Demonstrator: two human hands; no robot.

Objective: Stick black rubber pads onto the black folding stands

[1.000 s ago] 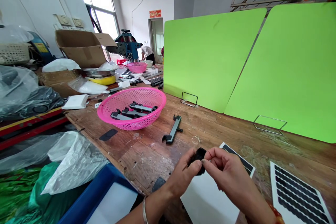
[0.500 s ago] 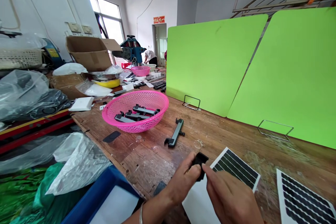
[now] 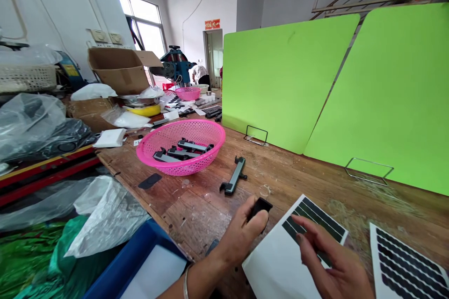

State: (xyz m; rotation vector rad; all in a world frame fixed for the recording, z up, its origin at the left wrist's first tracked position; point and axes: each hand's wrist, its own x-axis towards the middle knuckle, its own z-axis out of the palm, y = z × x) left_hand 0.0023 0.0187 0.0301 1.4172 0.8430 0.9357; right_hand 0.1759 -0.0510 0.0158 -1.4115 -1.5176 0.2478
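My left hand [image 3: 242,226] is closed around a small black plastic part [image 3: 261,206], whose upper end shows above the thumb. My right hand [image 3: 331,259] is apart from it, over a white sheet with black strips [image 3: 321,217]. Its thumb and forefinger are spread, and I see nothing held between them. On the wood beyond my left hand lies a grey-and-black clamp-like bracket [image 3: 234,176]. Several similar brackets [image 3: 182,153] lie in a pink perforated basket [image 3: 180,168].
A second sheet of black strips [image 3: 409,261] lies at the right. Green panels [image 3: 287,88] stand along the table's far side, with wire stands [image 3: 256,136] at their foot. Left of the table edge are a blue bin [image 3: 119,261] and plastic bags [image 3: 101,215]. A person [image 3: 200,74] bends far back.
My right hand has left the black part and moved right, over the strip sheet, with its fingers parting. My left hand keeps the part and has turned it slightly.
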